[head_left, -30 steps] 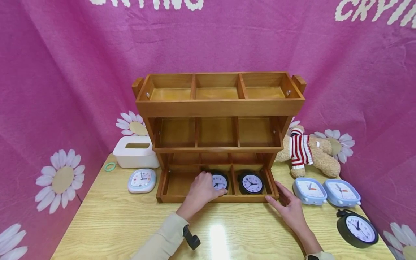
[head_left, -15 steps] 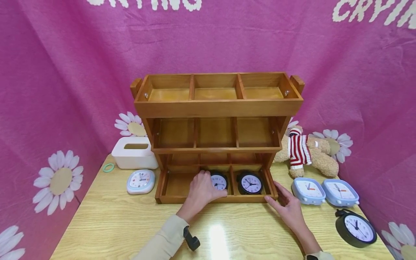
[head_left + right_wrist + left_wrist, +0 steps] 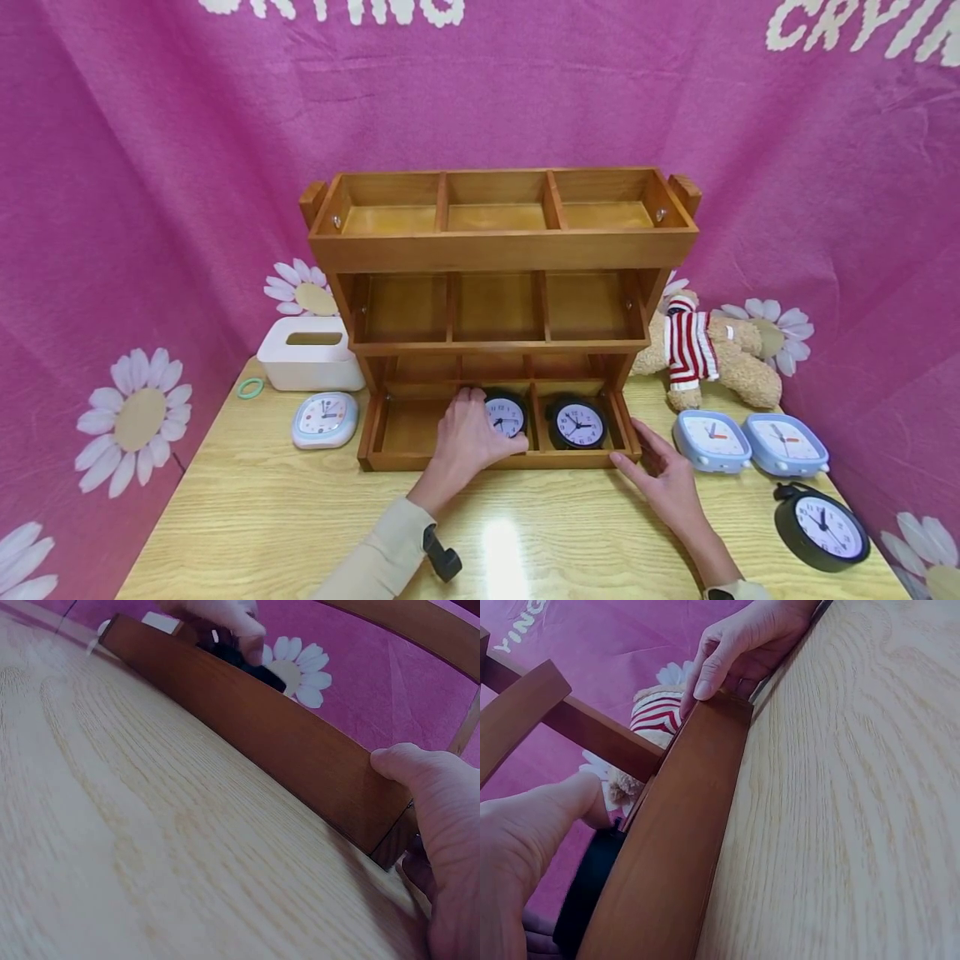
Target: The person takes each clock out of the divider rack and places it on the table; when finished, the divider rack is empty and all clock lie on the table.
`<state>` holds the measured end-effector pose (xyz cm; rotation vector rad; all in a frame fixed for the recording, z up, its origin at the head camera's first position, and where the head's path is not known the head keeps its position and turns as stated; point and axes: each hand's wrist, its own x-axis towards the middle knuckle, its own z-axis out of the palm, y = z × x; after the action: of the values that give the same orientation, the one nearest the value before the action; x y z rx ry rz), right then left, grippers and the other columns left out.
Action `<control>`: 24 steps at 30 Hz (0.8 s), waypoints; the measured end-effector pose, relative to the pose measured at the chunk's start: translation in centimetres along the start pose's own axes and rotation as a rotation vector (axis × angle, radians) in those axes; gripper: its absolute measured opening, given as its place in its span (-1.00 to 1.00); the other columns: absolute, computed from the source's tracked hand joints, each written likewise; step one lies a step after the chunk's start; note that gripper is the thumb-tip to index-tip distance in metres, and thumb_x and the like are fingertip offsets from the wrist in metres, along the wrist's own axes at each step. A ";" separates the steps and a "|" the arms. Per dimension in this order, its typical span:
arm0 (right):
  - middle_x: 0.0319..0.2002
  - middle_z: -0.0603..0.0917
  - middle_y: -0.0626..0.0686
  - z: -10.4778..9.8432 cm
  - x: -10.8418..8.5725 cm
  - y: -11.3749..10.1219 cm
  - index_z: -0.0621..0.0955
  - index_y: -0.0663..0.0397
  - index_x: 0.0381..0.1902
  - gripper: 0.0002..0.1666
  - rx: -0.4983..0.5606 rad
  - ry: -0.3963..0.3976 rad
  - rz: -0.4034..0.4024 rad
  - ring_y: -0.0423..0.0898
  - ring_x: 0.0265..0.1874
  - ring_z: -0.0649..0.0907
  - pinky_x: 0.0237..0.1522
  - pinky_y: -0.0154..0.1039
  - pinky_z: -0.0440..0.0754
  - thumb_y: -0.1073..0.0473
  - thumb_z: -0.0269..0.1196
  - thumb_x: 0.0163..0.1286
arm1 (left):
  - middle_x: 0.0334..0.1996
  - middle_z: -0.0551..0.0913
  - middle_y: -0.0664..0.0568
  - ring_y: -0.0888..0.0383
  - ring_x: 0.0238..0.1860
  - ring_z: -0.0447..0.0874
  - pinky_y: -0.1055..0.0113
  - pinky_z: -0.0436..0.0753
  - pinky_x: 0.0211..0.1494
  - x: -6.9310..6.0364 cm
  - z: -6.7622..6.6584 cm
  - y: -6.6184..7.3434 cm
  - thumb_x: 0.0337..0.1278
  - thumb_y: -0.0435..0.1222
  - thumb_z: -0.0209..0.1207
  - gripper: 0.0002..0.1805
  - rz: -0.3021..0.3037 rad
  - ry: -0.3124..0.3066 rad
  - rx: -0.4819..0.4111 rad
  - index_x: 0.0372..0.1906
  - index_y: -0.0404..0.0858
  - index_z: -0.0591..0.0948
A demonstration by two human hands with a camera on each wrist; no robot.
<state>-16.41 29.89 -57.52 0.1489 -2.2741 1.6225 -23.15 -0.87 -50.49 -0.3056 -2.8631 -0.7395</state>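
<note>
My left hand [image 3: 465,433] holds a round black alarm clock [image 3: 506,416] in the middle compartment of the wooden shelf's bottom tier. Its thumb lies across the clock's lower front, and the fingers go down at the clock's left side, partly hidden. A second black alarm clock [image 3: 577,424] sits face up in the right compartment beside it. At the bottom tier's right front corner, my right hand [image 3: 663,479] grips the wooden shelf [image 3: 502,252]. In the right wrist view, that thumb rests on the top edge of the front board [image 3: 277,742], fingers round the side.
On the right lie two blue clocks [image 3: 712,442], another black alarm clock [image 3: 821,527] and a teddy bear [image 3: 693,354]. A white tissue box [image 3: 311,367], a pale blue clock [image 3: 325,419] and a green ring [image 3: 251,387] are left of the shelf.
The left hand's thumb and the clock in it have shifted very slightly within the middle compartment. My right hand keeps its place on the corner.
</note>
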 end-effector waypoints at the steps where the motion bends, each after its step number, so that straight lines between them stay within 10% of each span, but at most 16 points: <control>1: 0.36 0.51 0.43 0.0 0.0 0.0 0.46 0.31 0.47 -0.22 -0.002 0.001 -0.001 -0.51 0.18 0.54 0.19 -0.56 0.51 0.37 0.46 0.32 | -0.16 0.58 -0.10 -0.03 -0.22 0.63 0.09 0.79 -0.20 0.0 -0.1 0.0 -0.33 0.30 0.49 -0.08 0.000 0.006 -0.002 0.00 -0.34 0.56; 24: 0.42 0.47 0.38 0.0 0.1 0.3 0.44 0.29 0.49 -0.20 -0.043 -0.013 0.035 -0.52 0.24 0.48 0.21 -0.58 0.48 0.29 0.46 0.36 | -0.17 0.55 0.06 0.06 -0.30 0.61 0.18 0.68 -0.33 -2.4 -4.0 -1.4 -0.37 0.26 0.47 -0.13 -0.036 0.159 -0.120 0.06 -0.22 0.57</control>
<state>-16.58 30.06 -57.74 0.1098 -2.3318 1.5924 -20.66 -4.40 -48.14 -0.2014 -2.6870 -0.9011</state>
